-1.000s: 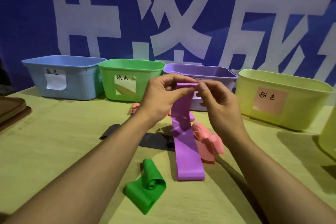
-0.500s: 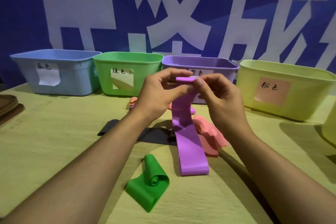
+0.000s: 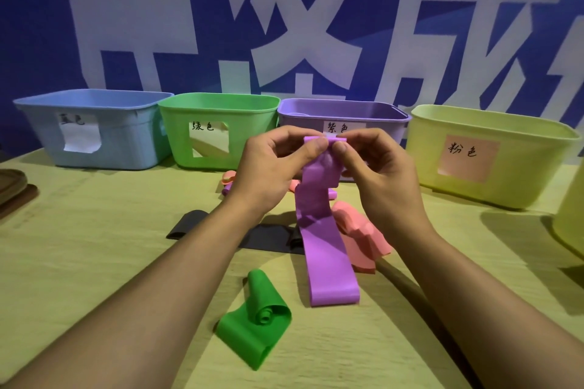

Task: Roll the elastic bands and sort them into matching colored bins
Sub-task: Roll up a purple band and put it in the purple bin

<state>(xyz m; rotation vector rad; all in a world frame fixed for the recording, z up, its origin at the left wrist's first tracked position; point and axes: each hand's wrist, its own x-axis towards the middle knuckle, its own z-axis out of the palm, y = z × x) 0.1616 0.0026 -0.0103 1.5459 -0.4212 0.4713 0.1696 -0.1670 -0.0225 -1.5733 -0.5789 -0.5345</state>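
both hands pinch top edge of purple band [image 3: 319, 230], left hand [image 3: 268, 167], right hand [image 3: 379, 177], held up before purple bin [image 3: 373, 117]; band's lower end rests on table [image 3: 94, 262] beside green band [image 3: 256, 322].

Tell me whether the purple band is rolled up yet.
Barely started. Both hands, left hand and right hand, pinch the top end of the purple band; the rest hangs unrolled, its lower end flat on the table.

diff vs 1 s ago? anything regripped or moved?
No regrip: left hand and right hand still pinch the top end of the purple elastic band, thumbs now closer together. Its lower end still lies on the table. Green half-rolled band, pink band and bins unchanged.
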